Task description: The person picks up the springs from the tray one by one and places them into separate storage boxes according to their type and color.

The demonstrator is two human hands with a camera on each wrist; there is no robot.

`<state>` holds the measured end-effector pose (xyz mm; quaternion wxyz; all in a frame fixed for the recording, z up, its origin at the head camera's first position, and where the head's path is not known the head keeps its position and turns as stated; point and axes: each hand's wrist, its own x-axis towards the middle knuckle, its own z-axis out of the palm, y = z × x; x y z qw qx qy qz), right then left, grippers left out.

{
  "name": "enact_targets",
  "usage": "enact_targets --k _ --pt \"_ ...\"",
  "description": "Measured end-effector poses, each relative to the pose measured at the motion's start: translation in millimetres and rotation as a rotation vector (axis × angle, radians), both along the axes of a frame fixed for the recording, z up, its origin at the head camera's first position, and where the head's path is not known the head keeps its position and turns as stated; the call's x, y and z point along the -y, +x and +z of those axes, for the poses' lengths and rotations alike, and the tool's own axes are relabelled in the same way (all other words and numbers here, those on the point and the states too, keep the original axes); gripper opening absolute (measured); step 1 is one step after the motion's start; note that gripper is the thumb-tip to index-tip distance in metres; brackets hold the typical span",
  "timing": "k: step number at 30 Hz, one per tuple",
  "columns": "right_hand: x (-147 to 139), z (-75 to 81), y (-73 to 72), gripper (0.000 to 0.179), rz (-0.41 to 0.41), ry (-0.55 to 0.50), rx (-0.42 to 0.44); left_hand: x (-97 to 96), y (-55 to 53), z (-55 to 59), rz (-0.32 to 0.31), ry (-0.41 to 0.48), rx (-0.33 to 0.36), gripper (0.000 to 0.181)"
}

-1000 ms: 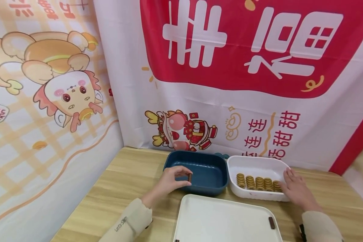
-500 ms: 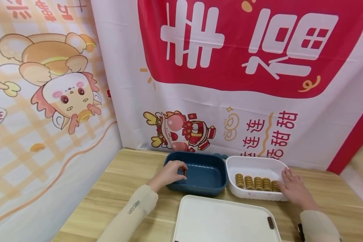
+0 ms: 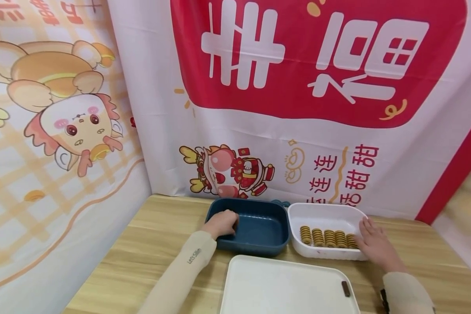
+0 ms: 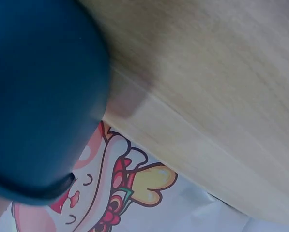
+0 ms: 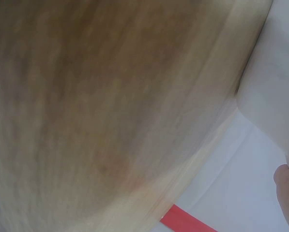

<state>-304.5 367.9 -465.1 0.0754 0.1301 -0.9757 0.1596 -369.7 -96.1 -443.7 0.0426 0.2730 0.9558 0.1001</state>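
Note:
My left hand [image 3: 221,223] reaches down into the left end of the dark blue container [image 3: 264,250], its fingers curled. The small stack of dark brown round cookies that it pinches is hidden behind the fingers. In the left wrist view the blue container [image 4: 42,92] fills the upper left. Over the right rim of the white container [image 3: 318,252] rests my right hand [image 3: 378,244], its fingers fairly straight. Several short rows of round sandwich cookies [image 3: 329,238] stand in that container, next to the right thumb. A fingertip [image 5: 282,176] shows at the white wall in the right wrist view.
In front of both containers lies a cream tray [image 3: 286,283] with a small dark brown bar [image 3: 346,288] near its right edge. The wooden table [image 3: 137,244] ends at a printed cloth backdrop [image 3: 235,131] behind and at the left.
My left hand has moved left and down into the blue container, taking the brown cookie stack out of sight. The right hand stays on the white container's rim. The head view has shifted slightly.

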Motion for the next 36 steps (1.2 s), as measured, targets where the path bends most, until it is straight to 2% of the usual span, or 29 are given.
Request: enact_targets --k 4,8,14,20,24,30,32,36 --pt "0.8 -0.5 0.1 0.063 0.0 0.01 -0.02 -3.5 -2.5 -3.6 0.008 -0.063 -0.035 0.017" --pt "1.0 -1.1 -0.8 0.062 -0.002 0.026 -0.024 -4.7 -3.2 -6.4 0.01 -0.089 -0.059 0.018" --pt "2.1 0.6 -1.8 0.062 -0.009 0.032 -0.003 -2.3 -1.6 -6.1 -0.002 -0.083 -0.076 0.019" --pt "3.7 2.5 0.3 0.062 -0.007 0.027 -0.003 3.1 4.1 1.5 -0.028 -0.055 -0.072 0.015" --pt "3.5 2.5 0.3 0.063 -0.012 0.016 0.012 7.4 8.6 10.9 -0.034 -0.015 -0.086 0.026" --pt "2.8 1.4 0.8 0.063 -0.002 0.003 0.001 9.7 24.3 31.4 -0.102 0.106 -0.141 0.029" --pt "2.0 1.0 0.4 0.062 0.003 0.008 -0.009 6.8 34.2 39.2 -0.152 0.134 -0.154 0.027" --pt "1.3 0.5 -1.0 0.061 0.008 0.02 -0.017 -4.1 61.4 48.0 -0.282 0.116 -0.191 0.026"
